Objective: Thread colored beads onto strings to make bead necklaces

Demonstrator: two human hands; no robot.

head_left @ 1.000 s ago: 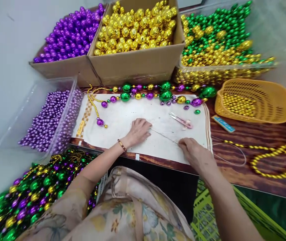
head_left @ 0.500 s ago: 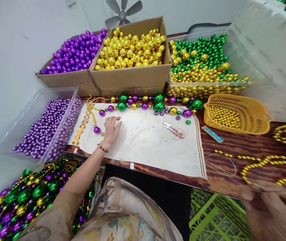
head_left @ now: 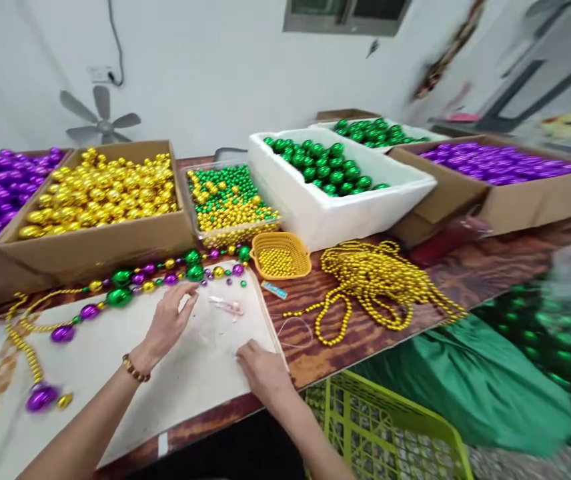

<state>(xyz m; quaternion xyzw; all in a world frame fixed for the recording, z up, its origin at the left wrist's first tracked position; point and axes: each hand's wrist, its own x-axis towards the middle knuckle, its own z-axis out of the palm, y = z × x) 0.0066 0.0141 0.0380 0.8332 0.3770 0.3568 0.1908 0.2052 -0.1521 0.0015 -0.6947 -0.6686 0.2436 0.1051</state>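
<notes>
My left hand (head_left: 169,321) hovers over the white cloth (head_left: 205,380), its thumb apart from the fingers and nothing in it. Just beyond its fingertips lie small scissors (head_left: 228,306) with pink handles. Low on the cloth's right part, my right hand (head_left: 264,371) has its fingertips pinched together on a thin pale thread, mostly hidden by the fingers. A loop of this thread (head_left: 310,333) lies near the end of a gold bead strand (head_left: 333,310). Along the cloth's back edge stretches a strand of large green, purple and gold beads (head_left: 119,297).
Behind the cloth stand boxes of purple (head_left: 5,193) and gold beads (head_left: 110,193), a clear bin (head_left: 238,237) and a white foam box (head_left: 345,217). An orange basket (head_left: 305,267) sits beside a blue packet (head_left: 274,290). Below the table edge is a green crate (head_left: 390,407).
The view has swung right. My right hand has moved left from the gold strand onto the cloth. My left hand has gone right, away from the purple bead end, towards the scissors.
</notes>
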